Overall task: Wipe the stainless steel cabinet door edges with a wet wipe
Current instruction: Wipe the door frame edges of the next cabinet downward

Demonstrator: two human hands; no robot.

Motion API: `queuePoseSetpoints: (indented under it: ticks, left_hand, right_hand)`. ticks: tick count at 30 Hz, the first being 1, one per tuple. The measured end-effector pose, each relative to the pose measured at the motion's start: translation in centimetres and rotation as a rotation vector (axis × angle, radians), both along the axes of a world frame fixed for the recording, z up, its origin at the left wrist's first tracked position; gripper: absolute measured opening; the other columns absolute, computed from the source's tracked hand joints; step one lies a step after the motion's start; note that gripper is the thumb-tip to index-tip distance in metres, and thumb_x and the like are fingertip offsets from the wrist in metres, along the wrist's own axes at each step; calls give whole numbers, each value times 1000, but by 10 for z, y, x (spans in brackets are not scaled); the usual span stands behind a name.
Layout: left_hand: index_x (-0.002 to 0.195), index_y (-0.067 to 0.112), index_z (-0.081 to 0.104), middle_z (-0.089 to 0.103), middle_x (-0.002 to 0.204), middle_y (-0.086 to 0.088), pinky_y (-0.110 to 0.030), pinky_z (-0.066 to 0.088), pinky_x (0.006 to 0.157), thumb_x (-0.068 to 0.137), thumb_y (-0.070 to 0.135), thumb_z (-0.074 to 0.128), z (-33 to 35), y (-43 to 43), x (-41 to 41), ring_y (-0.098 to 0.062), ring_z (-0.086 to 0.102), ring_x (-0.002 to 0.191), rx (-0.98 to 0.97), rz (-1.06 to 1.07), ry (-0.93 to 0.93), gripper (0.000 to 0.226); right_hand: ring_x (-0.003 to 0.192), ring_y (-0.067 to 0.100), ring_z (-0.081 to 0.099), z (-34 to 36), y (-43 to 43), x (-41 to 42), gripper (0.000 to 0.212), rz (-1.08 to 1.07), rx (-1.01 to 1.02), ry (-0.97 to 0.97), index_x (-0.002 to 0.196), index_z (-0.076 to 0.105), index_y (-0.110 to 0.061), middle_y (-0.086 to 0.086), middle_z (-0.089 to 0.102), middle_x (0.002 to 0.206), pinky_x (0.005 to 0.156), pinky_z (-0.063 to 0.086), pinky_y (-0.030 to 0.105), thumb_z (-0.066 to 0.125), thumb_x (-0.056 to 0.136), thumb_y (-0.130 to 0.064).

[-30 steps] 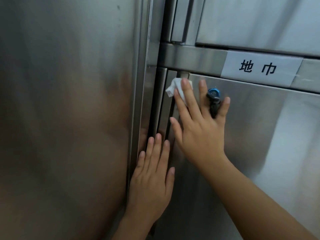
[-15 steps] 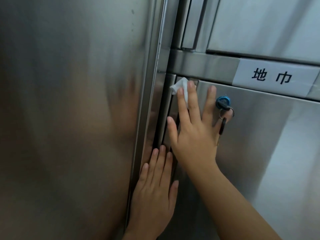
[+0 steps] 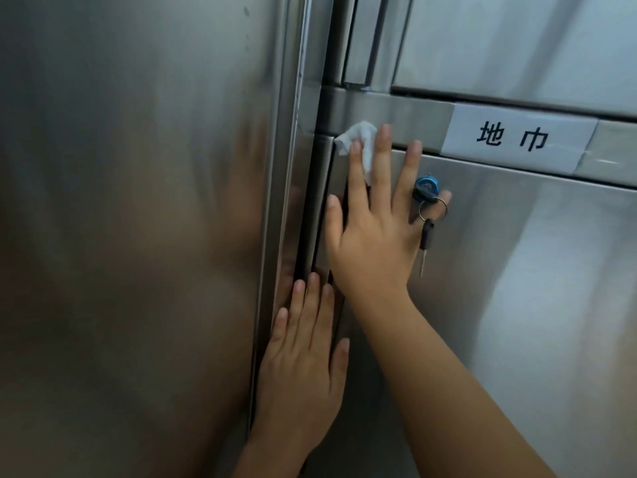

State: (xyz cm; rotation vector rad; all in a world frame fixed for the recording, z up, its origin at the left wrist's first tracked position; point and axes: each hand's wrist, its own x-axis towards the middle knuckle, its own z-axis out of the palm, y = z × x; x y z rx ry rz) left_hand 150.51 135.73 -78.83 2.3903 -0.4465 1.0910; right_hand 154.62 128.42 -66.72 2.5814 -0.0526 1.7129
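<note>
Fingers (image 3: 356, 174) of your right hand (image 3: 375, 236) lie straight and spread, curled round nothing. They press the crumpled white wet wipe (image 3: 358, 136) flat against the top left corner of the lower stainless steel cabinet door (image 3: 517, 305). That flat press makes sense. It puts the cloth under your index and middle fingertips, right where the door's folded vertical edge (image 3: 339, 174) meets the horizontal steel rail (image 3: 389, 112) above. A strip of the wipe shows between those two fingers, but the view does not settle whether it is nipped there or merely trapped beneath them. Your thumb lies along the dark gap beside the edge, probably as a guide for running down it.

Your left hand (image 3: 303, 367) rests lower down, fingers straight and together, holding nothing. It is laid over the same seam, where the door meets the tall brushed steel side panel (image 3: 138, 236). I judge it is there to brace you, or to steady the door while the other hand rubs.

Your little finger sits just behind the round blue lock (image 3: 426, 189), from which a small dark-headed key (image 3: 427, 236) hangs on a ring, so it could snag there. The white label with black characters (image 3: 513, 139) is stuck on the rail, well to the right of the wipe.

With the wipe at the corner, either the top edge or the side edge would be a natural run from here.
</note>
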Motion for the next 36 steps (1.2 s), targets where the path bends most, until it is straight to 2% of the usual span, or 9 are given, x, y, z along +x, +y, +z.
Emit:
queuePoseSetpoints:
  ticks: [2, 6, 10, 18, 23, 28, 31, 33, 36]
  left_hand:
    - [142, 7, 33, 29, 149, -8, -27, 6, 111, 93, 33, 32, 1, 0, 0, -20, 19, 139, -15, -22, 1, 56]
    - [142, 7, 32, 28, 150, -10, -28, 6, 112, 91, 33, 32, 0, -1, 1, -24, 24, 139, 7, 7, 1, 57]
    - [142, 7, 30, 26, 151, -11, -29, 5, 112, 91, 33, 32, -3, -1, 0, -20, 15, 140, -7, -12, -3, 58]
    - [142, 8, 30, 26, 150, -13, -35, 4, 112, 89, 33, 34, -26, -10, -2, -23, 16, 140, 1, 19, 8, 58]
    - [143, 8, 29, 24, 151, -13, -38, 8, 110, 88, 31, 35, -42, -14, -2, -24, 15, 140, -14, 32, 19, 60]
    - [144, 8, 25, 25, 151, -14, -39, 10, 110, 88, 30, 36, -65, -11, -2, -26, 18, 140, 32, 41, 20, 61]
    - [142, 8, 30, 27, 150, -15, -44, 17, 111, 88, 32, 36, -78, -14, -3, -29, 22, 139, 55, 43, 42, 60]
    - [141, 9, 32, 29, 149, -16, -53, 23, 105, 88, 34, 35, -86, -16, -4, -30, 24, 138, 96, 56, 60, 59]
    - [141, 8, 34, 28, 149, -16, -60, 21, 99, 87, 34, 36, -93, -16, -4, -30, 25, 137, 115, 64, 79, 59]
  right_hand:
    - [139, 23, -11, -2, -4, 0, 58, -5, -35, 10, 150, 14, -22, 3, 5, 157, 107, -8, 60, 30, 98, -42]
    - [139, 26, -14, -5, -13, -5, 60, -55, -129, 58, 151, 9, -24, 0, 1, 158, 104, -11, 62, 21, 98, -51]
    - [142, 31, -1, -12, -18, -12, 61, -107, -203, 91, 151, 10, -24, -2, 6, 157, 103, -4, 64, 14, 97, -54]
    - [140, 36, 4, -41, -38, -16, 65, -46, -366, 125, 149, 23, -24, -1, 15, 156, 102, 0, 67, 21, 94, -58]
    - [140, 32, -1, -64, -43, -19, 66, -10, -399, 162, 149, 21, -27, -2, 16, 156, 103, -6, 64, 24, 92, -60]
    - [139, 35, 2, -82, -46, -21, 64, -22, -432, 201, 148, 21, -27, -2, 19, 155, 102, -3, 66, 19, 93, -60]
    - [139, 36, -1, -89, -47, -21, 65, -29, -431, 243, 149, 19, -27, -3, 17, 156, 103, -3, 66, 11, 94, -61]
    - [139, 36, -3, -91, -48, -20, 66, -33, -435, 251, 150, 17, -27, -3, 15, 156, 104, -4, 65, 9, 94, -61]
    - [139, 37, -4, -98, -49, -20, 67, -30, -442, 253, 150, 16, -27, -4, 14, 156, 104, -4, 66, 8, 93, -62]
